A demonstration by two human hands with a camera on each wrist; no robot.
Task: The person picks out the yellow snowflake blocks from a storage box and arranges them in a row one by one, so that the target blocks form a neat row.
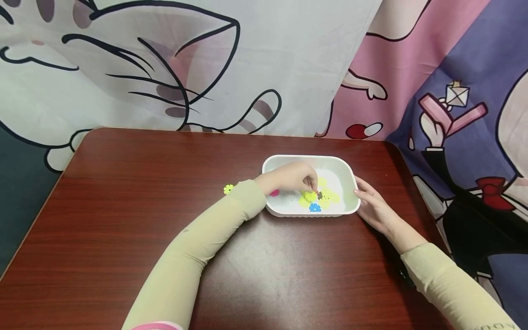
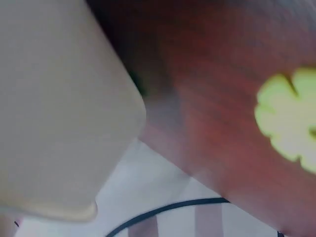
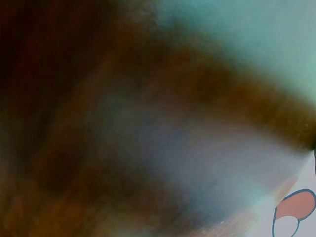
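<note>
A white oblong tray (image 1: 305, 213) sits on the table, holding several yellow flower-shaped discs (image 1: 330, 198), a blue one (image 1: 315, 207) and a pink one (image 1: 274, 193). My left hand (image 1: 294, 176) reaches in over its left rim, fingers curled downward and fingertips right at the yellow discs; I cannot tell whether they pinch one. At the tray's right end, my right hand (image 1: 373, 206) grips the rim between thumb and fingers. Outside, left of the tray, lies another yellow flower-shaped disc (image 1: 228, 189), large in the left wrist view. The right wrist view is mostly blurred.
The brown wooden table (image 1: 123, 238) ends at its back edge, just behind the tray. Behind it hangs a white cartoon-print curtain (image 1: 288, 55), with pink and purple cloth (image 1: 433, 68) to the right. My left forearm crosses over the table near the loose disc.
</note>
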